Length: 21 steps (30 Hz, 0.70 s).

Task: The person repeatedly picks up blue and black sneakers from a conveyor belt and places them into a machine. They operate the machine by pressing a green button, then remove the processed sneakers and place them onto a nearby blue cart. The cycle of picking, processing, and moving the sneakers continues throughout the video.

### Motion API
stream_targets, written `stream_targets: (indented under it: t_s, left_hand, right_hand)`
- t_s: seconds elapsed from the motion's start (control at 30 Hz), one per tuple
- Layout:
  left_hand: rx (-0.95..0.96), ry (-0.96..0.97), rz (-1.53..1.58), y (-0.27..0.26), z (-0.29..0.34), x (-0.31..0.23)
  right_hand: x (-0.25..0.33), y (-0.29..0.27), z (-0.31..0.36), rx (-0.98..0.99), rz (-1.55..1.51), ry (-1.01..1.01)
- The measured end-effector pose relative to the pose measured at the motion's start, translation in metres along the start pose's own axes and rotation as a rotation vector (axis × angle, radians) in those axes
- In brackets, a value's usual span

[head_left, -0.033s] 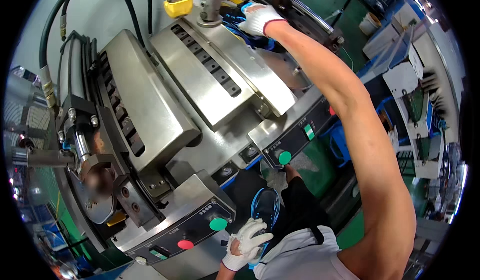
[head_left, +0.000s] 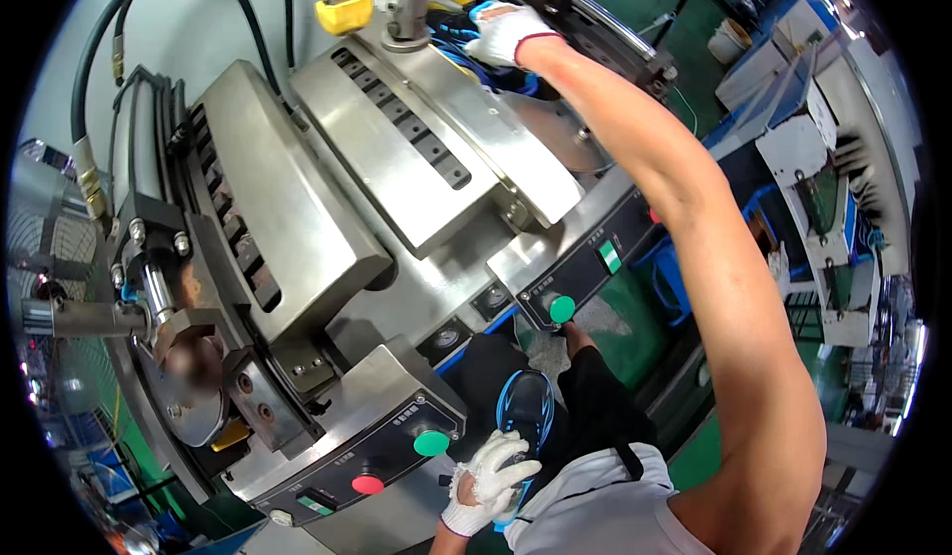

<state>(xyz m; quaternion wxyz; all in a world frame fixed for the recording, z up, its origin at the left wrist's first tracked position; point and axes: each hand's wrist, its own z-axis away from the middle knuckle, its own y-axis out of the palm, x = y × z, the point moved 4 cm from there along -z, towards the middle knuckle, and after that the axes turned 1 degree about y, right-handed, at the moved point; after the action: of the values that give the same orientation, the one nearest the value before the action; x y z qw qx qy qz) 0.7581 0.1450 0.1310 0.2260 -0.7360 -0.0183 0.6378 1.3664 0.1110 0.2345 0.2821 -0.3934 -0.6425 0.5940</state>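
Observation:
My left hand (head_left: 491, 481), in a white knit glove with some fingertips bare, grips a black shoe (head_left: 526, 403) with blue trim, held low in front of my body. The shoe's toe points up, toward the machine. Far off at the upper right, my right hand (head_left: 506, 35), gloved the same way, is closed on a second black-and-blue shoe (head_left: 454, 31) in the machine's right-hand station. The glove and a steel column hide much of that shoe.
Steel covers (head_left: 283, 198) with slotted openings fill the middle. Green buttons (head_left: 431, 443) and red buttons (head_left: 368, 484) sit on the front panels. A yellow-tipped post (head_left: 344, 14) hangs at the top, beside black hoses (head_left: 82, 79). Racks (head_left: 823, 198) stand at right.
The machine has shifted slightly left in the picture. My right hand sits slightly further left and up, still at the far shoe; my left hand keeps its hold.

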Motion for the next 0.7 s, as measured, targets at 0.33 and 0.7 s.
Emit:
stream_targets:
  t_s: [0.33,0.7]
  left_hand:
    - [-0.011,0.003,-0.057,-0.004,-0.020,-0.029]
    - [-0.028,-0.058,-0.033,0.029,-0.008,-0.017]
  right_hand:
    - [-0.001,-0.053,0.059,0.263,-0.230,-0.031]
    - [0.130,0.051,0.377,-0.179,-0.559,-0.257]
